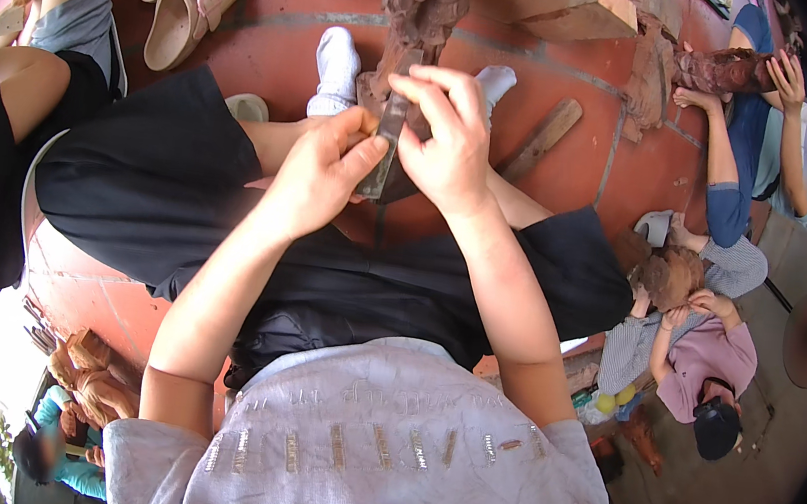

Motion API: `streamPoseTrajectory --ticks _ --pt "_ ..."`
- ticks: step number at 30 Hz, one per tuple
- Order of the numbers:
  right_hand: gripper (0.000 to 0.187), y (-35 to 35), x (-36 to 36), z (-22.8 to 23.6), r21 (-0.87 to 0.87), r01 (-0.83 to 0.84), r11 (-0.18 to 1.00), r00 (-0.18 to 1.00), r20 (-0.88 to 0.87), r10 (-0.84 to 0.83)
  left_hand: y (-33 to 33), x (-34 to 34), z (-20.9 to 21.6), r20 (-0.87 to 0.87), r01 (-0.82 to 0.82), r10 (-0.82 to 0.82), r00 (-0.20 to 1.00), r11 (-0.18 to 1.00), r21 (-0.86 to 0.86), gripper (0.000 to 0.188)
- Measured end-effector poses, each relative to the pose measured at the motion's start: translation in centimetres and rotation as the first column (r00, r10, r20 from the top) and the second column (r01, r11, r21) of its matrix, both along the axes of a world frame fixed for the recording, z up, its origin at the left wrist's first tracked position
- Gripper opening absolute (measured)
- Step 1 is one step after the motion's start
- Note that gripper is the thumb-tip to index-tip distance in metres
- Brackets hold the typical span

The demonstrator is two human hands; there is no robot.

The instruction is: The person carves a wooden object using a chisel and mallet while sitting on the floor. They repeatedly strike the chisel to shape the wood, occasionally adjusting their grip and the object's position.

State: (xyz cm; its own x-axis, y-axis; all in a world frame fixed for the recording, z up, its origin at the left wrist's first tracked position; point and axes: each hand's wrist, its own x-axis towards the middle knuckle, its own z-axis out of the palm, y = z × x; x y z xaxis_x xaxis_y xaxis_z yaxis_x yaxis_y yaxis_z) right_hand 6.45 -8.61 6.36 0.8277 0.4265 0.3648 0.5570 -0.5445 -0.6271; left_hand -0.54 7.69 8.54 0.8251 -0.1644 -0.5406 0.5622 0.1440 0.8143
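Between my hands, over my lap, is a narrow dark flat strip [391, 128] with a dull sheen; its exact kind I cannot make out. My left hand [321, 169] is closed, pinching the strip's near end between thumb and fingers. Farther up, my right hand [450, 139] grips the strip from the right side, its index finger stretched over the far part. Just beyond stands a reddish-brown carved wood piece [424, 1], knobbly on top. The strip overlaps its lower part in view, and whether they touch I cannot tell.
A large wooden block [545, 2] lies behind the carving, and a flat wooden stick [543, 138] right of my feet. Pale clogs [200, 0] sit at the far left on red tiles [279, 35]. Several people work on wood nearby; one holds a dark carving [726, 70] at the right.
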Motion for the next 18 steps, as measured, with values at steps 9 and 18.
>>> streamPoseTrajectory --ticks 9,18 --pt "0.039 -0.1 0.3 -0.4 -0.022 -0.035 0.999 0.999 0.016 0.035 0.1 -0.4 -0.3 -0.001 -0.007 0.007 1.0 1.0 0.029 0.018" --pt "0.035 0.2 -0.3 -0.6 0.027 -0.052 0.998 0.998 -0.02 0.053 1.2 -0.6 -0.2 0.016 0.038 -0.04 0.999 0.995 0.097 0.019"
